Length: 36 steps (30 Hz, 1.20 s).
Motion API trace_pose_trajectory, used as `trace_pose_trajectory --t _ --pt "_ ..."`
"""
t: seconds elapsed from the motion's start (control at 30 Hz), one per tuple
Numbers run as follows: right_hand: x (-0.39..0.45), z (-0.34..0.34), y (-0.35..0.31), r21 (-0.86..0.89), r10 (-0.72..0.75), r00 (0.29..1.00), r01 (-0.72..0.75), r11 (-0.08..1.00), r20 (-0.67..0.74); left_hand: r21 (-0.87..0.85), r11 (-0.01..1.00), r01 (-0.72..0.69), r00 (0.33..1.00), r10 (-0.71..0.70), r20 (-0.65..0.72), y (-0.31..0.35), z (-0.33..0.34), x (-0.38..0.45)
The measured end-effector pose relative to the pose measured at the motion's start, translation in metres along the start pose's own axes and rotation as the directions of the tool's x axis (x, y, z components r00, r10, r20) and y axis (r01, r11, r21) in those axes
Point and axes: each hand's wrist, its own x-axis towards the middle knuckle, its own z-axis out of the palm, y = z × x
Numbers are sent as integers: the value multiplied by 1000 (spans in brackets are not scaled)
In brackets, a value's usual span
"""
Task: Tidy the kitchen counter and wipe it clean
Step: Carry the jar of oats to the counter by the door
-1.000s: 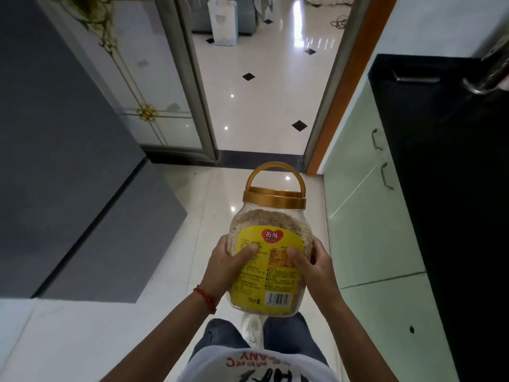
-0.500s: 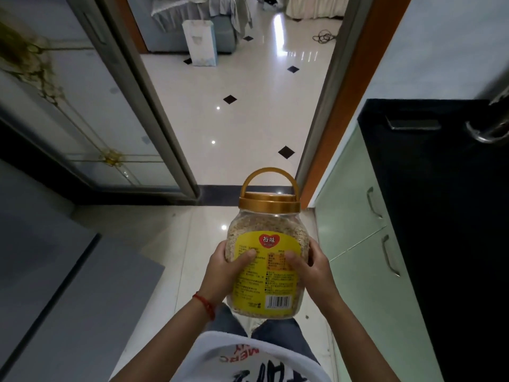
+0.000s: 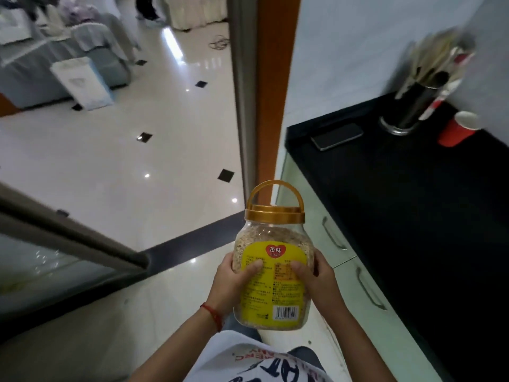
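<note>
Beside the black counter point(image 3: 413, 216), where a phone point(image 3: 337, 135), utensil holder point(image 3: 410, 106) and red cup point(image 3: 457, 129) sit, your left hand point(image 3: 234, 279) and right hand point(image 3: 316, 277) clasp the oat jar point(image 3: 272, 260) upright over the floor, so keep it level and supported from both sides.

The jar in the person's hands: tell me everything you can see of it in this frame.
The jar is clear, plastic by the look of it, nearly full of pale flaky grain. A gold lid closes it, its arched carry handle raised. A yellow label bears a red heart logo, small print and a barcode near the base. It is held roughly upright above the floor, beside the black counter, touching nothing but the left hand and right hand, which grip its sides.
</note>
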Motion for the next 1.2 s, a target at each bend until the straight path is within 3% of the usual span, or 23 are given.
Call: trace_pose_trajectory --t 0.27,0.57,0.83,0.97,1.2 --pt "53 -14 -30 180 42 950 14 984 -308 179 982 -62 938 -4 346 82 26 105" --pt "62 -53 -45 342 113 805 117 933 -583 432 890 -149 843 -114 526 109 96 174" --pt "86 -118 -53 377 97 769 195 906 -632 434 879 -198 764 -138 630 127 174 212" --pt "104 -158 -67 353 51 782 221 909 -622 400 891 -216 761 -103 640 148 213 228" --pt "138 -221 -94 300 -50 819 265 916 -572 428 844 -325 680 -106 726 189 260 277"
